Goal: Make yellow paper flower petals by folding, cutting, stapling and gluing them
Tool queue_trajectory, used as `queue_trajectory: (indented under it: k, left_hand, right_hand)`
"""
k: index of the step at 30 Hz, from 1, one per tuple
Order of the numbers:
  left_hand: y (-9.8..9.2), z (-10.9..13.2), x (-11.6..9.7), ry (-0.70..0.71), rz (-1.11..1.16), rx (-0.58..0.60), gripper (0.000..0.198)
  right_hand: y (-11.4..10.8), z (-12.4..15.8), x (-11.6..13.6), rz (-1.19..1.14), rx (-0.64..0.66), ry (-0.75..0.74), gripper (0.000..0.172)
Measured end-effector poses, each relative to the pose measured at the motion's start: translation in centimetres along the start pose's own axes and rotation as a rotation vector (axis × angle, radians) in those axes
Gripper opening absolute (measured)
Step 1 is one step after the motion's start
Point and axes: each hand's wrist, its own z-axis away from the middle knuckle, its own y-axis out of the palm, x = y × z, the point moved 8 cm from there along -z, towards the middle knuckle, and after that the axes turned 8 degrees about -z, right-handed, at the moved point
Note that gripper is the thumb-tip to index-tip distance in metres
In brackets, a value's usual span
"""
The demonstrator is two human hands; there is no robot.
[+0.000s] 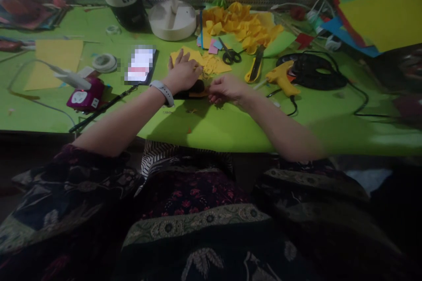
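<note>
My left hand, with a pale band on its wrist, lies with fingers stretched out and spread over yellow paper. Beneath and in front of it is a flat dark object, partly hidden, whose kind I cannot tell. My right hand is closed, its fingertips pinched together at that object's right end beside a bit of orange paper. What the pinch holds is too small to make out. Thin yellow paper strips are heaped just beyond both hands.
Black scissors, a yellow box cutter and a yellow glue gun lie to the right. Yellow paper petals are piled behind. Leftward are a phone, tape roll, purple plug adapter, dark bottle and lamp base.
</note>
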Motion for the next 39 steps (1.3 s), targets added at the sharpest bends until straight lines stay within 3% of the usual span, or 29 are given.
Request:
queue_trajectory:
  k: [10,27,39]
  left_hand:
    - [0.51,0.11,-0.05,0.012,-0.037,-0.003,0.049]
    - [-0.16,0.35,-0.13,0.005,-0.012,0.002,0.041]
    - [0.83,-0.2,0.31,0.024,-0.053,-0.021,0.042]
  right_hand:
    - [0.07,-0.1,-0.14,-0.027,0.0,0.011,0.029]
    - [0.12,-0.19,-0.25,-0.012,-0.003,0.003,0.026]
    - [0.05,-0.67,-0.44,-0.036,0.012,-0.005,0.026]
